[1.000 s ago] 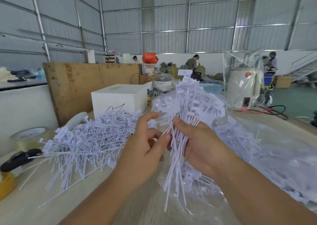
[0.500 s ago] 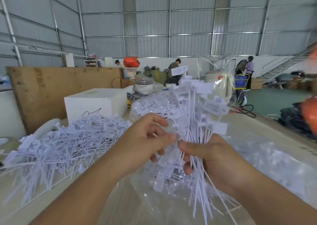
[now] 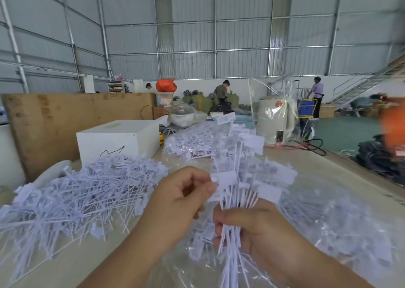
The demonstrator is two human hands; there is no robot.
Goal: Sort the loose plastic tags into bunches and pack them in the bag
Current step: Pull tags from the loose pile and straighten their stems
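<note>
Tags: bunch (image 3: 235, 202) gripped at stems by right hand (image 3: 254, 228); left hand (image 3: 182, 200) fingers pinching one tag head. Step: bunching. Next: align heads, bag (image 3: 328, 226) beneath bunch.

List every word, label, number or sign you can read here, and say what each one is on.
No text here can be read for certain.
White box: a black hand-drawn scribble on its front, not legible as letters.
Bunch of tags held in the right hand: faint grey print on the flags, too blurred to read.
Loose pile of tags: any print is too small to read.
White appliance: a red sticker, too small to read.
</note>
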